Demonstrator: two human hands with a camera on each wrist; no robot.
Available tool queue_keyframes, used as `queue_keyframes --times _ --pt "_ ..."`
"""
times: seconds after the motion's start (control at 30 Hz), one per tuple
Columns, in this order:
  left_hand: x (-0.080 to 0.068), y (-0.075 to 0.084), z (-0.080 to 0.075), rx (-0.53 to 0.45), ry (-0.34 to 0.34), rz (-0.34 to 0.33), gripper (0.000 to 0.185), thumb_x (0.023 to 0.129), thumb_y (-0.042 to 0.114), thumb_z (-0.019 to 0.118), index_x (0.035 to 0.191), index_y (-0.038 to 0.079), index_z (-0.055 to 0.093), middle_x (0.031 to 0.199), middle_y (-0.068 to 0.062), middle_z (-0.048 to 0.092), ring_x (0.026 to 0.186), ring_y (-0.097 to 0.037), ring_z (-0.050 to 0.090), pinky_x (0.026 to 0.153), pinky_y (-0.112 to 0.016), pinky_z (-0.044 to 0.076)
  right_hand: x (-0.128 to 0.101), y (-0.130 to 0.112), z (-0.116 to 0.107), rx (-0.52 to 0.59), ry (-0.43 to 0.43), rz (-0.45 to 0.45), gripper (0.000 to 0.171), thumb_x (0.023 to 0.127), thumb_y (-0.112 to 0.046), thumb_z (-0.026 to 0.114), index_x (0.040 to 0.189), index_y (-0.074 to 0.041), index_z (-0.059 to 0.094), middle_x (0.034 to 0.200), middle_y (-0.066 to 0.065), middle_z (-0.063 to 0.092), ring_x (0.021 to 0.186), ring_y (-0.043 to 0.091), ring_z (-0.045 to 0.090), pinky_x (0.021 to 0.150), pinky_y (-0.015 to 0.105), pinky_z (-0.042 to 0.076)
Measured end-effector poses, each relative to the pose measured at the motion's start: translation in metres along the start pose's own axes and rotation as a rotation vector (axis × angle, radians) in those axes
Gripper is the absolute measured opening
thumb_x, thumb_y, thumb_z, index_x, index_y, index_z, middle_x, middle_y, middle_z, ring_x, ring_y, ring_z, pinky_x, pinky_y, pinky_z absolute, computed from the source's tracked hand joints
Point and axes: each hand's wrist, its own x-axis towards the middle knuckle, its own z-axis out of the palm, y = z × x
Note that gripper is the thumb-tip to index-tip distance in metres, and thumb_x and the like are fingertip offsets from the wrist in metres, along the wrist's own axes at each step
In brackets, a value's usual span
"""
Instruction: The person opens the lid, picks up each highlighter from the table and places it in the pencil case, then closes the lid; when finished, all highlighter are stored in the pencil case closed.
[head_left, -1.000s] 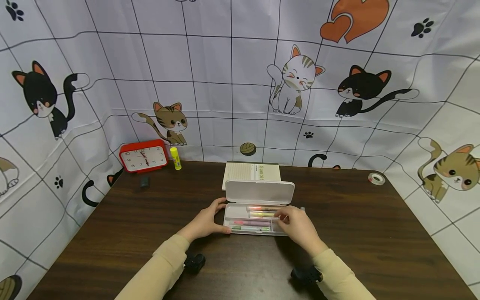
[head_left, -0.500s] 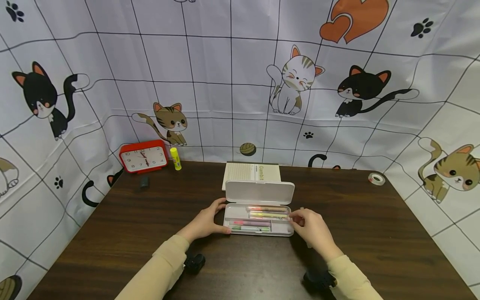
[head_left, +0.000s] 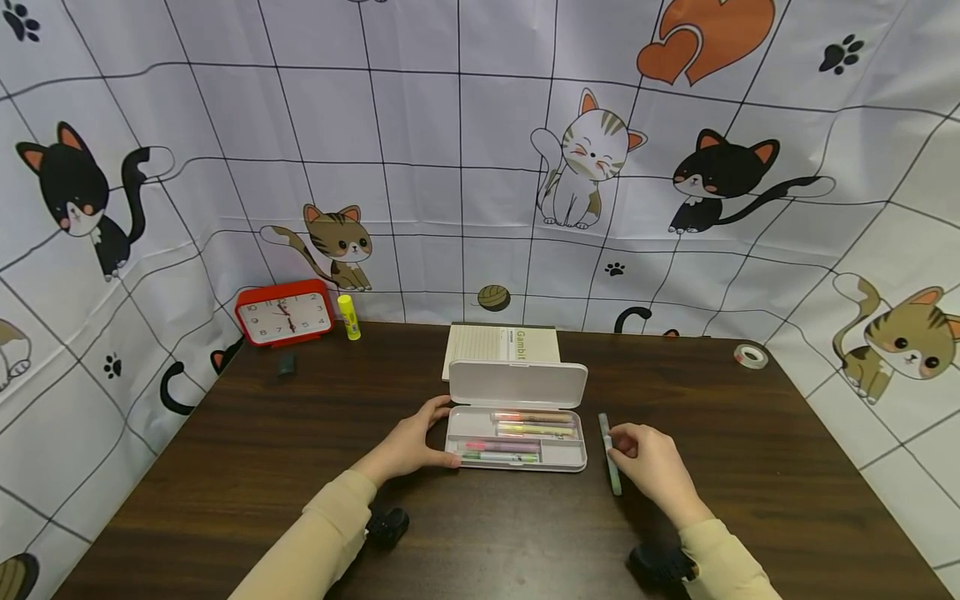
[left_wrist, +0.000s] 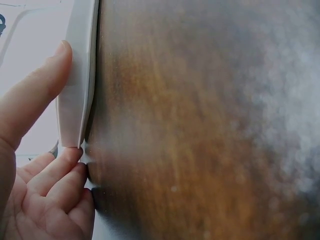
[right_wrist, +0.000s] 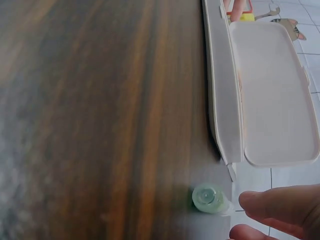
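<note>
A red clock (head_left: 285, 312) and a glue stick (head_left: 348, 317) stood at the table's (head_left: 225, 467) far left. The left hand (head_left: 408, 442) gripped the open case's (head_left: 517, 421) left end, thumb and fingers curled round it. Inside lay markers (head_left: 517, 433). Just right of the case, the right hand (head_left: 652, 462) pinched a green pen (head_left: 609, 450) lying on the table.

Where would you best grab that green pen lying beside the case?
Probably mid-barrel, from above or its right side. The green pen lies flat, close beside the pencil case, whose wall crowds its left. The right hand already holds it there.
</note>
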Motion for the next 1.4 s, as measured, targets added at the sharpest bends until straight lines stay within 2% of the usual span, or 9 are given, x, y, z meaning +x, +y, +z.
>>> queue_keyframes --times 0.43,0.83,1.13,1.4 --pt "-0.0004 0.0008 0.0003 -0.013 0.009 0.002 0.100 0.071 0.031 0.085 0.148 0.008 0.026 0.142 -0.015 0.047 0.137 -0.030 0.036 0.110 -0.052 0.026 -0.0023 0.0025 0.0003 -0.011 -0.057 0.079 0.026 0.077 -0.013 0.076 0.099 -0.001 0.069 0.071 0.001 0.058 0.063 0.013 0.050 0.059 0.031 0.043" --pt "-0.0010 0.0019 0.0002 -0.022 0.006 -0.015 0.100 0.071 0.031 0.085 0.148 0.009 0.026 0.143 -0.013 0.047 0.137 -0.029 0.035 0.110 -0.051 0.027 -0.0048 -0.0004 -0.0042 -0.024 -0.116 0.116 0.023 0.079 -0.009 0.074 0.098 0.003 0.068 0.072 0.003 0.057 0.059 0.015 0.048 0.052 0.030 0.040" --pt "-0.0010 0.0026 -0.0002 -0.014 -0.002 -0.003 0.099 0.071 0.031 0.084 0.148 0.008 0.025 0.143 -0.015 0.046 0.137 -0.031 0.035 0.109 -0.052 0.027 -0.0060 0.0046 -0.0064 -0.057 -0.073 0.107 0.011 0.076 -0.005 0.071 0.086 0.001 0.068 0.068 0.003 0.058 0.059 0.016 0.050 0.054 0.032 0.043" --pt "0.0005 -0.0009 0.0006 -0.015 0.002 0.015 0.098 0.071 0.032 0.084 0.147 0.008 0.027 0.142 -0.018 0.046 0.136 -0.033 0.036 0.109 -0.052 0.028 -0.0079 0.0071 -0.0079 -0.045 -0.055 0.122 0.009 0.078 -0.002 0.066 0.086 -0.001 0.068 0.070 0.003 0.057 0.061 0.016 0.049 0.056 0.032 0.042"
